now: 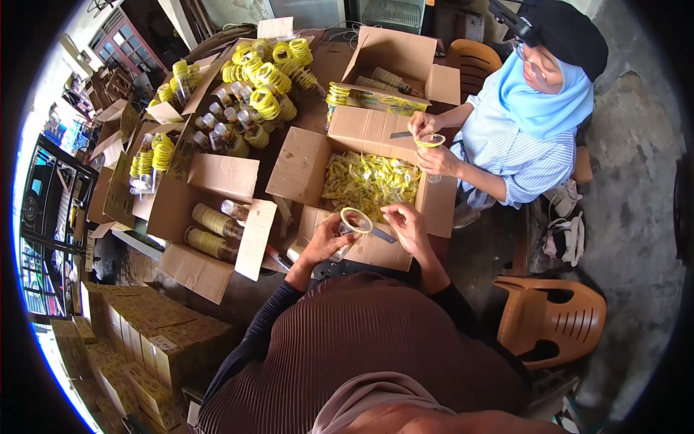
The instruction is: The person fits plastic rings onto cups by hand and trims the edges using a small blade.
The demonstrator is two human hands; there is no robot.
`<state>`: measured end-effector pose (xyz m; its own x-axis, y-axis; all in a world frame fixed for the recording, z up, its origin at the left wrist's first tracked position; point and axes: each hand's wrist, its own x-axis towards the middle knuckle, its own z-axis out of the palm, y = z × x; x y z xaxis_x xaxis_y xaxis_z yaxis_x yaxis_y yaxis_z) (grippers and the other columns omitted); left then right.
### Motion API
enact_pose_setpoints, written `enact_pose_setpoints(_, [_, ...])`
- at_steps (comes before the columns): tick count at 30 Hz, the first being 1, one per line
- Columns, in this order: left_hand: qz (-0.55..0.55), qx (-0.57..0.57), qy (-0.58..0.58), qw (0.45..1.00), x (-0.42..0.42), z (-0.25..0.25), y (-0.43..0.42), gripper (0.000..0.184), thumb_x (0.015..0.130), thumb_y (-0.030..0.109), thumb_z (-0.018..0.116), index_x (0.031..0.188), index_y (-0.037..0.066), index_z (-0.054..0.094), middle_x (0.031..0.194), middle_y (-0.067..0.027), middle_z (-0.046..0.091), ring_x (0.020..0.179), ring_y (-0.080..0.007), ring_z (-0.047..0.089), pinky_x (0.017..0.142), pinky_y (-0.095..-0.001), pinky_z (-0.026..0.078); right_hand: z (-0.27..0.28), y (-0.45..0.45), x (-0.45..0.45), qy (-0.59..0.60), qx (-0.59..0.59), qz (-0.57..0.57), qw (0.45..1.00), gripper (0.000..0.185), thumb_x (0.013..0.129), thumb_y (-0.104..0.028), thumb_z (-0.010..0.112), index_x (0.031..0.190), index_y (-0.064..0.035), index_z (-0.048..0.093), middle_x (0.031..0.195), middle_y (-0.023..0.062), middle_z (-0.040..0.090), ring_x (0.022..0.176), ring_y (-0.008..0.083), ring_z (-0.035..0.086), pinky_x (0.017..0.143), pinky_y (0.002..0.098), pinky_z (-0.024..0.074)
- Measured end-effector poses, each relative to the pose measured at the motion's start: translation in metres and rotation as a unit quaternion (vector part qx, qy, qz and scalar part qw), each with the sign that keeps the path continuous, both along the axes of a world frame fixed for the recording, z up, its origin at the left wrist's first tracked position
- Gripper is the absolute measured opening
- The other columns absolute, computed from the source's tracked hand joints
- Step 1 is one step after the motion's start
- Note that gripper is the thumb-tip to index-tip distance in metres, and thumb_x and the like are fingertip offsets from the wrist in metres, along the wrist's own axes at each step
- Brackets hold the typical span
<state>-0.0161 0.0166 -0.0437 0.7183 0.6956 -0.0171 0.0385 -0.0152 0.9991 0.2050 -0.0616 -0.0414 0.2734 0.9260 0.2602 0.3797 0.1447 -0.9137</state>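
My left hand [325, 243] is closed around a clear plastic container with a yellow ring [356, 220] at its top, tilted toward me. A dark flat blade [383, 235] lies between this ring and my right hand; which hand supports it I cannot tell. My right hand [409, 228] is just right of the ring, thumb and fingertips pinched together, and what they hold is too small to make out. Beyond both hands stands an open cardboard box [298, 165] filled with yellow and clear plastic scraps [372, 179].
Across the box, a co-worker [531, 137] holds a similar yellow-rimmed container [431, 141] and a dark blade [400, 134]. Bundles of yellow rings [266, 76] and capped jars [230, 114] fill boxes at left. An orange chair [553, 318] stands at right, stacked cartons [155, 333] at lower left.
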Motion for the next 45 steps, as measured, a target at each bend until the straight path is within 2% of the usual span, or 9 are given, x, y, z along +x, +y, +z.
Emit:
enact_pose_setpoints(6, [0.035,0.12,0.085,0.989,0.004,0.018,-0.001,0.054,0.077,0.028,0.079,0.117,-0.001,0.058,0.096,-0.0148,0.066,0.088,-0.0176,0.064,0.078,-0.0321,0.05,0.027,-0.001,-0.013,0.097,-0.063,0.163,0.98,0.015,0.092,-0.012,0.063,0.101,-0.0005,0.066,0.091,0.0052,0.064,0.08,0.0094,0.059,0.067,0.0246,0.0467])
enact_pose_setpoints(10, [0.016,0.137,0.11,0.984,0.002,0.017,0.001,0.06,0.076,0.025,0.08,0.125,0.0,0.055,0.104,-0.0132,0.066,0.094,-0.0159,0.062,0.083,-0.0318,0.049,0.023,0.0,-0.011,0.118,-0.123,0.22,0.96,0.014,0.091,-0.009,0.063,0.099,0.0015,0.065,0.092,0.0067,0.065,0.088,0.0109,0.062,0.073,0.0264,0.05])
enact_pose_setpoints(14, [0.031,0.187,0.134,0.973,0.001,0.011,-0.001,0.06,0.074,0.025,0.081,0.122,0.0,0.057,0.103,-0.0134,0.066,0.091,-0.0169,0.064,0.081,-0.0322,0.051,0.018,-0.001,-0.014,0.106,-0.107,0.219,0.964,0.013,0.09,-0.01,0.064,0.096,0.0021,0.063,0.089,0.0085,0.064,0.081,0.014,0.063,0.069,0.0285,0.0494])
enact_pose_setpoints(16, [0.046,0.196,0.142,0.969,0.003,0.007,-0.003,0.058,0.073,0.025,0.081,0.121,0.001,0.058,0.102,-0.0131,0.066,0.09,-0.0178,0.064,0.079,-0.0322,0.051,0.031,-0.004,-0.019,-0.047,-0.1,0.162,0.981,0.01,0.089,-0.008,0.063,0.091,0.0014,0.06,0.083,0.0127,0.061,0.075,0.0232,0.062,0.066,0.0336,0.0479])
enact_pose_setpoints(19, [0.102,0.254,0.178,0.945,0.01,0.006,-0.008,0.057,0.072,0.026,0.081,0.117,0.001,0.058,0.101,-0.0139,0.066,0.087,-0.0234,0.066,0.076,-0.0342,0.052,0.016,-0.005,-0.028,-0.106,0.005,0.105,0.989,0.007,0.088,-0.005,0.06,0.089,0.0,0.055,0.081,0.0167,0.056,0.075,0.0337,0.058,0.066,0.0396,0.0456])
enact_pose_setpoints(25, [0.177,0.344,0.261,0.885,0.023,0.018,-0.021,0.054,0.071,0.025,0.077,0.114,0.002,0.055,0.102,-0.0155,0.063,0.089,-0.0354,0.064,0.072,-0.0424,0.052,0.023,-0.012,-0.04,-0.149,-0.005,0.046,0.988,0.007,0.088,-0.001,0.057,0.092,-0.0001,0.052,0.085,0.018,0.057,0.081,0.0377,0.057,0.071,0.042,0.0456])
enact_pose_setpoints(35, [0.185,0.481,0.307,0.8,0.025,0.011,-0.016,0.046,0.069,0.011,0.07,0.113,0.005,0.056,0.092,-0.0112,0.056,0.085,-0.0307,0.058,0.071,-0.0405,0.049,0.017,-0.014,-0.041,-0.028,-0.117,0.065,0.991,0.007,0.09,-0.003,0.053,0.095,0.0013,0.054,0.087,0.0199,0.06,0.082,0.0368,0.06,0.072,0.0404,0.0465])
enact_pose_setpoints(40, [0.18,0.538,0.303,0.766,0.025,0.007,-0.013,0.041,0.073,0.008,0.059,0.114,0.006,0.056,0.089,-0.0094,0.053,0.079,-0.0269,0.055,0.067,-0.0384,0.048,0.0,-0.016,-0.036,0.071,-0.164,0.094,0.979,0.022,0.094,-0.018,0.053,0.1,0.0023,0.057,0.079,0.0144,0.06,0.071,0.0209,0.057,0.067,0.0343,0.0451])
enact_pose_setpoints(45, [0.153,0.593,0.292,0.734,0.022,0.012,-0.006,0.044,0.073,0.01,0.058,0.116,0.007,0.054,0.089,-0.0082,0.051,0.082,-0.0267,0.053,0.07,-0.0394,0.045,-0.003,-0.018,-0.039,0.086,-0.156,0.083,0.98,0.024,0.095,-0.021,0.054,0.102,0.0021,0.058,0.078,0.0117,0.059,0.071,0.0157,0.053,0.065,0.0324,0.0439])
